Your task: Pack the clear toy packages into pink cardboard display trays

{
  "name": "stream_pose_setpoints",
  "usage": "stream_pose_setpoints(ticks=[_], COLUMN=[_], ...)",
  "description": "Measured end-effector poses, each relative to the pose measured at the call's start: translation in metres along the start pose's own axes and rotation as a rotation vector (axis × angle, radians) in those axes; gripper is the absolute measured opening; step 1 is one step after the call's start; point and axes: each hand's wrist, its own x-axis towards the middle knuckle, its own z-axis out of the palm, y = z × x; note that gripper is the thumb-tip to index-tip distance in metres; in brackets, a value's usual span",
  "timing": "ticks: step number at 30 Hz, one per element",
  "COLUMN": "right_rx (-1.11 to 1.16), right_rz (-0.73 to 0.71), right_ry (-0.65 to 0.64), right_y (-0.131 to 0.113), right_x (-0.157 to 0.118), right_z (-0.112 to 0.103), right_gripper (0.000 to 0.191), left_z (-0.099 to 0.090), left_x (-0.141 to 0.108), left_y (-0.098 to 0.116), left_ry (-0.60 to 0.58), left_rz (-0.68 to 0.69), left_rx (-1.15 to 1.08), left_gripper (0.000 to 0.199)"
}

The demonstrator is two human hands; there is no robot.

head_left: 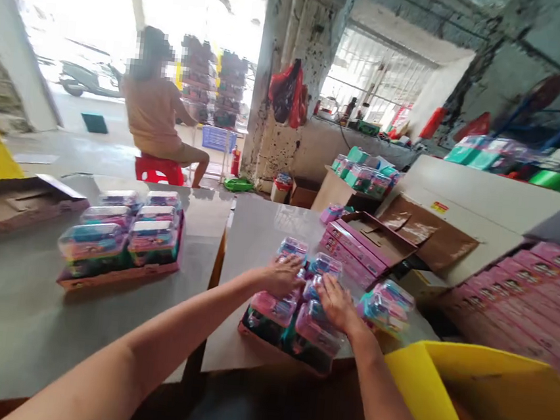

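Observation:
A shallow display box point(286, 350) stands near the table's front edge, filled with two rows of clear plastic cases point(273, 307) that have pink, blue and green contents. My left hand point(281, 277) lies flat with fingers stretched over the left row. Over the right row, my right hand point(335, 301) rests with its fingers spread on the tops of the cases. Neither hand grips anything. Just right of the box sit a few more clear cases point(387, 306), slightly blurred.
Another filled box point(120, 274) stands on the left table. Empty pink boxes point(355, 250) are stacked behind my right hand. A yellow bin point(422, 382) is at the lower right, below stacked pink cartons point(524, 293). A person point(153, 112) sits on a red stool point(159, 171).

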Motion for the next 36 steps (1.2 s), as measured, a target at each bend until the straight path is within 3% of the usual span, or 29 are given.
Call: stream_pose_setpoints(ticks=[4, 8, 14, 18, 20, 24, 32, 36], right_rx=[0.067, 0.091, 0.039, -0.063, -0.076, -0.056, -0.113, -0.155], right_rz=[0.103, 0.113, 0.035, 0.012, -0.030, -0.062, -0.044, -0.055], right_ry=[0.092, 0.016, 0.042, 0.169, 0.200, 0.090, 0.040, -0.008], right_y=[0.006, 0.010, 0.016, 0.014, 0.011, 0.005, 0.015, 0.009], right_x=[0.027, 0.050, 0.053, 0.074, 0.088, 0.107, 0.104, 0.107], right_z=[-0.020, -0.017, -0.012, -0.024, -0.025, -0.019, -0.024, -0.027], right_gripper=[0.066, 0.065, 0.063, 0.060, 0.064, 0.056, 0.052, 0.054], left_z=[-0.012, -0.011, -0.009, -0.020, -0.023, -0.022, -0.020, -0.019], left_x=[0.033, 0.067, 0.072, 0.084, 0.096, 0.117, 0.120, 0.123], left_y=[-0.022, -0.033, -0.035, -0.034, -0.035, -0.039, -0.039, -0.037], left_ry=[0.149, 0.065, 0.045, 0.183, 0.236, 0.082, -0.049, -0.074], left_rz=[-0.083, -0.009, 0.022, 0.054, 0.082, 0.120, 0.207, 0.206], left_rx=[0.070, 0.110, 0.140, 0.206, 0.247, 0.286, 0.350, 0.360], left_gripper=[0.072, 0.063, 0.063, 0.053, 0.064, 0.083, 0.057, 0.065])
